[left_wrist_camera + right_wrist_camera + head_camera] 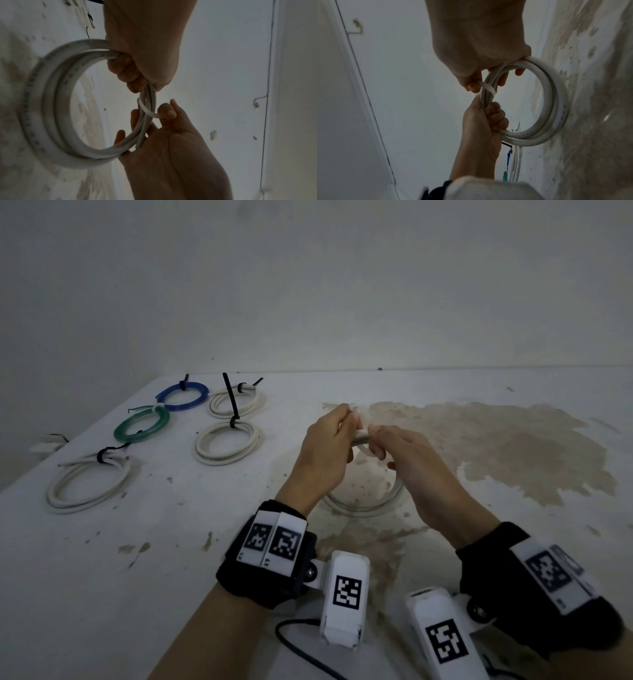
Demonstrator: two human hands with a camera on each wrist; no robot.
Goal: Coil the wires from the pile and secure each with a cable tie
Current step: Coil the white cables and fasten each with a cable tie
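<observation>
White wire coil (pixel 51 108) in left hand (pixel 325 453) grip, right hand (pixel 411 470) pinching tie (pixel 149 111).

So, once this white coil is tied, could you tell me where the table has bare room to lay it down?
Bare table lies right of the right hand, on the brown stain, and near-left below the large white tied coil. The far-left is crowded: blue coil, green coil, two white coils.

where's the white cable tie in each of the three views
Head: not discernible, hidden between the hands at centre.
Left wrist: white cable tie at centre, wrapped around the coil strands.
Right wrist: tie at centre, below the right hand's thumb.
Shared landmark: white coil.
</observation>
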